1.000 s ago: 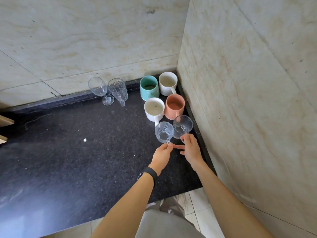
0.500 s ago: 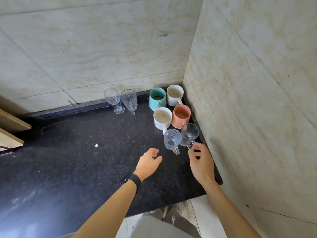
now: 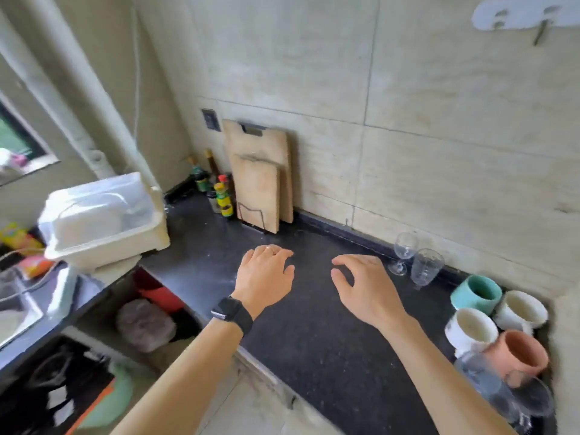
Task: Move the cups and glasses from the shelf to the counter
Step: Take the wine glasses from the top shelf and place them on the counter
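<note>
four mugs (image 3: pixel 470 328) upright, right corner | two stemmed glasses (image 3: pixel 405 246) behind | clear cups (image 3: pixel 480 381) blurred, probably two

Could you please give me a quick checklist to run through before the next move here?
1. Left hand empty: ok.
2. Right hand empty: ok.
3. Teal mug standing mouth up on the counter: ok.
4. Wine glass upright, apart from both hands: ok.
5. Glass cups safely back from the counter edge: cannot tell, blurred.
6. Bare counter left for more cups: ok.

Motion blur smears the two glass cups (image 3: pixel 494 389) beside the terracotta mug (image 3: pixel 518 356), hiding their handles.
</note>
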The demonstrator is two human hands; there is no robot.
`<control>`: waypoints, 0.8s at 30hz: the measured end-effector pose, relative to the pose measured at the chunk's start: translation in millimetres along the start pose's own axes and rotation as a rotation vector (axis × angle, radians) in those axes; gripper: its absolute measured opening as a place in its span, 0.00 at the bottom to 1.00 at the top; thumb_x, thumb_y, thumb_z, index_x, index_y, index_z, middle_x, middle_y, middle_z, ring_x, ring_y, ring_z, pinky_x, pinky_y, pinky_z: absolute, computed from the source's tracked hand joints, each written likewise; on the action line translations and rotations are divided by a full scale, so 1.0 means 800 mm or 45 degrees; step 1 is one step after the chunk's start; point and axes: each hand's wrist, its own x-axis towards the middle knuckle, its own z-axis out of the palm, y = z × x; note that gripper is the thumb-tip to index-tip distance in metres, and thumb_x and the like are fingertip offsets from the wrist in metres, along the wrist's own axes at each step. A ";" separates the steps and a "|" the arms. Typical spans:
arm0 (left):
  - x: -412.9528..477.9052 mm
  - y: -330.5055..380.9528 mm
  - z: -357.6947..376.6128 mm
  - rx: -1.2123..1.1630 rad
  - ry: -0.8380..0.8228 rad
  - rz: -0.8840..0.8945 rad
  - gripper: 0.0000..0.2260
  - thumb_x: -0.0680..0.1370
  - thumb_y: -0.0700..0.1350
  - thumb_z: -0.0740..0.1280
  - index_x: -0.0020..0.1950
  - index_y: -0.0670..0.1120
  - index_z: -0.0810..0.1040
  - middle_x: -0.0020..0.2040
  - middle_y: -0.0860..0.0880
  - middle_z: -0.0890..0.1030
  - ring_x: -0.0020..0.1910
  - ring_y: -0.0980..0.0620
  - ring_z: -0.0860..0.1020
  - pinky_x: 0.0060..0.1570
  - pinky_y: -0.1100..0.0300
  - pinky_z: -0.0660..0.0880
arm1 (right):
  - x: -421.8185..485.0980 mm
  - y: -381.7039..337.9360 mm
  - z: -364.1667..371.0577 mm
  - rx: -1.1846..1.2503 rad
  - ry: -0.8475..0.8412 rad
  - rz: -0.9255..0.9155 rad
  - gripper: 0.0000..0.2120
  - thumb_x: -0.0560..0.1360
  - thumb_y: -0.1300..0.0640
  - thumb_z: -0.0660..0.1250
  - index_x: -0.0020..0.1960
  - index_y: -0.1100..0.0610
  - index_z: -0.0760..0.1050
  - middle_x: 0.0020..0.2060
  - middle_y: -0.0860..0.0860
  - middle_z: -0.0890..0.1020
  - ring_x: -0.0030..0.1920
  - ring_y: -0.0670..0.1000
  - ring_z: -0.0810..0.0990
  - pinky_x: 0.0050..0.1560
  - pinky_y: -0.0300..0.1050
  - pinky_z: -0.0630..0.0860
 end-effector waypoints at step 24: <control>-0.887 -0.498 -0.351 0.397 0.577 -1.449 0.19 0.79 0.55 0.62 0.70 0.58 0.74 0.67 0.53 0.77 0.65 0.49 0.74 0.63 0.49 0.71 | -0.336 -0.869 0.313 0.253 -0.629 -1.478 0.19 0.80 0.46 0.62 0.71 0.46 0.73 0.66 0.45 0.78 0.72 0.49 0.68 0.70 0.48 0.67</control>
